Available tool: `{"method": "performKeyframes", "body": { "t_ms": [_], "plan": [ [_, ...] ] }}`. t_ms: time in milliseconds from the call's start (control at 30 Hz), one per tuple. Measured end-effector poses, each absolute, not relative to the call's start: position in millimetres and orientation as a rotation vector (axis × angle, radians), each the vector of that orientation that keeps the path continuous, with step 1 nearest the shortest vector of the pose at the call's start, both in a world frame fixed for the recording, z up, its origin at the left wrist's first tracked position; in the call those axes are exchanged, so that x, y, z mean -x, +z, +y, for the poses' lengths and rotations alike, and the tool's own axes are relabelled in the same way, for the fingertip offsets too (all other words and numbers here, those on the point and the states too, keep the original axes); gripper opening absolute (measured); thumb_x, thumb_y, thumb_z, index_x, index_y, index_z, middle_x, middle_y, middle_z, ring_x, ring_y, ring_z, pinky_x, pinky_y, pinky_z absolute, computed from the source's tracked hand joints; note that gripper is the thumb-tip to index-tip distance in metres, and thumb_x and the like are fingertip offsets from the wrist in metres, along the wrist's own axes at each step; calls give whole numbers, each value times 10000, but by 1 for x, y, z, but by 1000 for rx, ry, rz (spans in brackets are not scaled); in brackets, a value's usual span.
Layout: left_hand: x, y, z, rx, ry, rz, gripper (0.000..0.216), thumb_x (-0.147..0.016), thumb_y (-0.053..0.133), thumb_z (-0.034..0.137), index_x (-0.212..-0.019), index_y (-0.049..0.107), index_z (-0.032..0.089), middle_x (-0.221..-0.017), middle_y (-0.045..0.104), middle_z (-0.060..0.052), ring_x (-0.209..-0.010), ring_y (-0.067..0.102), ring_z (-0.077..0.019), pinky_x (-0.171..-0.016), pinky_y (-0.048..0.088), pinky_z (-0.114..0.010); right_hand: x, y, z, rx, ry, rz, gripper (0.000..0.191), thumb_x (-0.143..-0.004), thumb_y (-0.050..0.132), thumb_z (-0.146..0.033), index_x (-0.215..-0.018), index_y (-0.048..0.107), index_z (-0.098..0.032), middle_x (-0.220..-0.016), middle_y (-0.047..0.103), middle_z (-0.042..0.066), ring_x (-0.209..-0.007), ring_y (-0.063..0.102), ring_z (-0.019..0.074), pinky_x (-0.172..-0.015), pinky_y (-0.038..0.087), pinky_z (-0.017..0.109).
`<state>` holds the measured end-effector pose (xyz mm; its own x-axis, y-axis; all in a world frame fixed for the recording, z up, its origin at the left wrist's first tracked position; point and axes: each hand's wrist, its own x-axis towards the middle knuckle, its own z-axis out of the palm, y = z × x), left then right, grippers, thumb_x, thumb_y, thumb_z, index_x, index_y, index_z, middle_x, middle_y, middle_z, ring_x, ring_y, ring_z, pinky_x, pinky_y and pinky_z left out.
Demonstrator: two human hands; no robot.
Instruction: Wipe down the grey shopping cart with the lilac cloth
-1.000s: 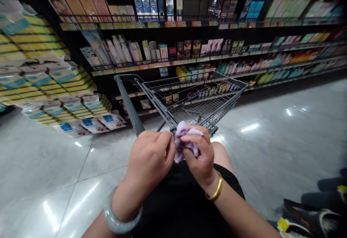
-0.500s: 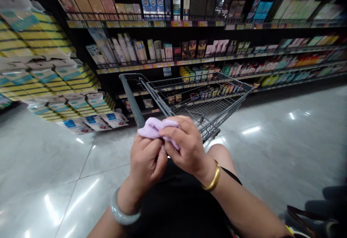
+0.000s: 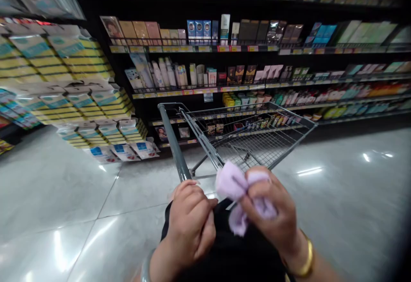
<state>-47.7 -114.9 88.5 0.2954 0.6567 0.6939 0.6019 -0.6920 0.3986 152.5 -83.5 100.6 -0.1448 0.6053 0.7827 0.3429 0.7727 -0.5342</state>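
Observation:
My right hand (image 3: 272, 217) is closed around a crumpled pale purple cloth (image 3: 233, 187), which bulges out above and below the fingers. My left hand (image 3: 191, 224) is curled into a loose fist just left of the cloth, its fingers closed; I cannot make out whether anything is in it. Both hands hover over my dark-clothed lap, right behind the grey handle (image 3: 173, 145) of a wire shopping cart (image 3: 257, 136).
The cart stands on a glossy grey tiled floor (image 3: 64, 196). Dark shelves (image 3: 244, 50) of boxes, bottles and tubes run across the back. Stacked yellow and white packs (image 3: 83, 106) slope down at the left.
The view has tilted up and my hands sit lower in the frame. My right hand has pulled the cloth to the right, away from my left hand, which has let go of it.

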Motion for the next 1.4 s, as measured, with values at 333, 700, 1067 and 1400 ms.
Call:
{"method": "performKeyframes", "body": {
  "t_ms": [333, 700, 1067, 1400],
  "plan": [
    [45, 99, -109, -2454, 1438, 1295, 173, -770, 458, 125, -783, 610, 207, -634, 584, -21, -663, 560, -175, -860, 469, -445, -147, 108, -86, 795, 164, -1995, 177, -741, 679, -86, -800, 593, -229, -1087, 701, 52, -932, 631, 207, -826, 538, 408],
    [45, 90, -104, -2477, 1449, 1292, 151, -743, 456, 176, -736, 602, 213, -632, 606, -9, -679, 577, -177, -865, 474, -443, -144, 108, -90, 850, 230, -2014, 141, -727, 683, -112, -748, 580, -205, -870, 658, 34, -823, 595, 196, -756, 512, 387],
    [44, 90, -102, -2492, 1453, 1285, 144, -754, 463, 176, -718, 599, 210, -627, 606, -14, -686, 581, -176, -853, 476, -440, -144, 104, -90, 877, 103, -2012, 165, -713, 703, -134, -746, 567, -221, -883, 662, 23, -865, 609, 218, -830, 489, 447],
    [43, 88, -102, -2459, 1489, 1300, 143, -759, 473, 183, -738, 612, 211, -622, 593, -8, -675, 563, -171, -857, 482, -437, -138, 101, -74, 926, 54, -1872, 202, -728, 694, -116, -801, 545, -230, -841, 630, 4, -895, 629, 202, -1038, 448, 528]
  ]
}}
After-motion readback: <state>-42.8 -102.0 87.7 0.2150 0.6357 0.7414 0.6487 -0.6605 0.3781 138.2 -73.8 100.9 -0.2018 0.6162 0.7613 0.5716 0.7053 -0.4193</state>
